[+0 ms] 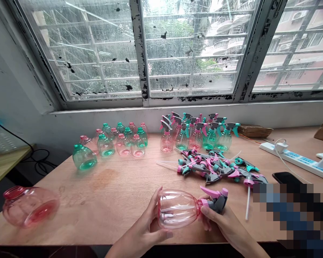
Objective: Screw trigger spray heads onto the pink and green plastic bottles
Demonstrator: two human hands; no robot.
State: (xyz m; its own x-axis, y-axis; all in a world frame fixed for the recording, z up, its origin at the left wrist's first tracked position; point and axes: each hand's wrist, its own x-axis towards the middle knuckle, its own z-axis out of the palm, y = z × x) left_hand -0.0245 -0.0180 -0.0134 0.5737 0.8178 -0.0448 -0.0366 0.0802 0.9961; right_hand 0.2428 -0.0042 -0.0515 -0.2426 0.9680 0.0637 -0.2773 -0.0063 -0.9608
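Observation:
A clear pink spray bottle (177,208) lies sideways in the air over the table's front edge, between my two hands. My left hand (148,225) cups its base, with the thumb underneath. At the neck, my right hand (218,216) grips the pink collar of the grey-and-pink trigger sprayer (216,200). The sprayer sits on the bottle's mouth; how tightly, I cannot tell. Just beyond lies a heap of loose pink, green and grey spray heads (204,166), some with clear tubes.
Bottles fitted with sprayers (196,138) stand behind the heap. Open pink and green bottles (123,145) stand back left, and one pink bottle (31,208) is at front left. A power strip (296,157) and a dark phone (288,177) lie right, near a pixelated patch.

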